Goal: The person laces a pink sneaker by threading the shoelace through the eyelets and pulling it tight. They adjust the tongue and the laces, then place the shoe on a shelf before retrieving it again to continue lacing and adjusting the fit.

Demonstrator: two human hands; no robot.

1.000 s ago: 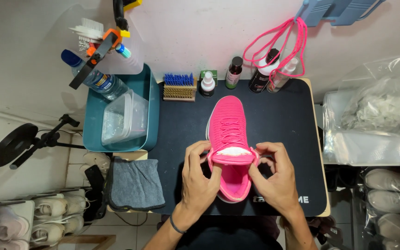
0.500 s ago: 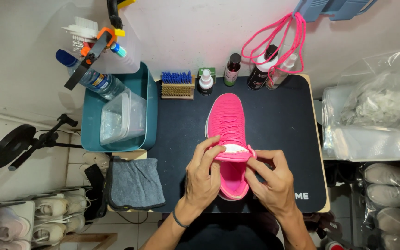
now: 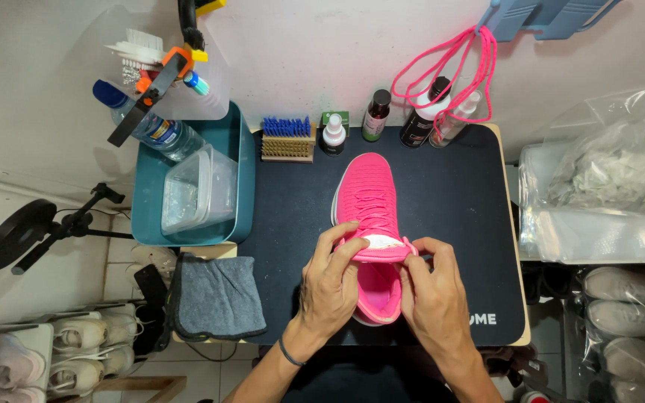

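1. Pink sneaker (image 3: 368,201) lies on the black mat (image 3: 457,224), toe toward the wall, heel toward the person.
2. Left hand (image 3: 330,287) grips the shoe's collar from the left; fingers closed over the tongue edge.
3. Right hand (image 3: 433,295) pinches the collar's right side, thumb and fingers pressed together on the rim.
4. Teal tub (image 3: 237,160) stands left of the mat. Inside it: a clear plastic box (image 3: 195,190), contents too faint to tell, and a water bottle (image 3: 147,123) with a blue cap leaning on the far wall.
5. Along the mat's far edge: blue-bristled brush (image 3: 287,138), small white bottle (image 3: 333,134), dark bottle (image 3: 375,116), then two more bottles under hanging pink laces (image 3: 449,67).
6. Grey cloth (image 3: 214,295) lies folded below the tub.
7. Clear bin (image 3: 599,224) at right holds bagged grey material.
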